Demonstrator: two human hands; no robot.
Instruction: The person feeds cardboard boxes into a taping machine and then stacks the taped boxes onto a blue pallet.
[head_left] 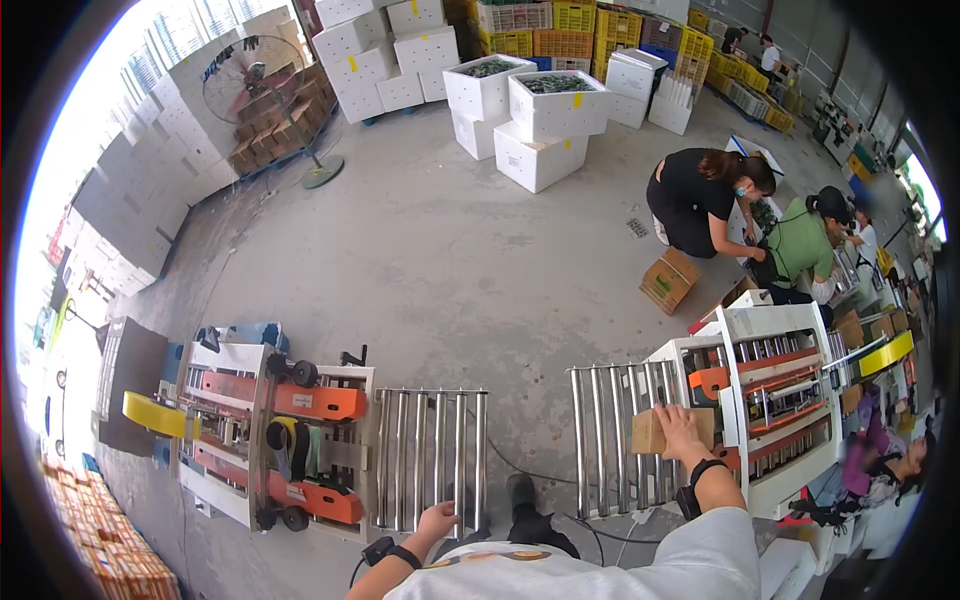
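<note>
Right hand [682,430], lower right of frame: palm on top of cardboard box [648,432], fingers draped over it, grasping it. Box sits on right roller conveyor [600,440], at mouth of right taping machine [780,390], likely held square for the feed.

Left hand [437,522], bottom centre: rests on near end of left roller conveyor [425,450], apparently as a brace; gripping or just leaning, cannot tell.

Two co-workers [710,200] crouch at upper right beside floor carton [668,280].

Right hand [684,430] hides part of small brown cardboard box [648,433]; grip unclear. Left hand [437,521]: fingers too small to tell. Orange carton stack [118,560] cut by edge.
</note>
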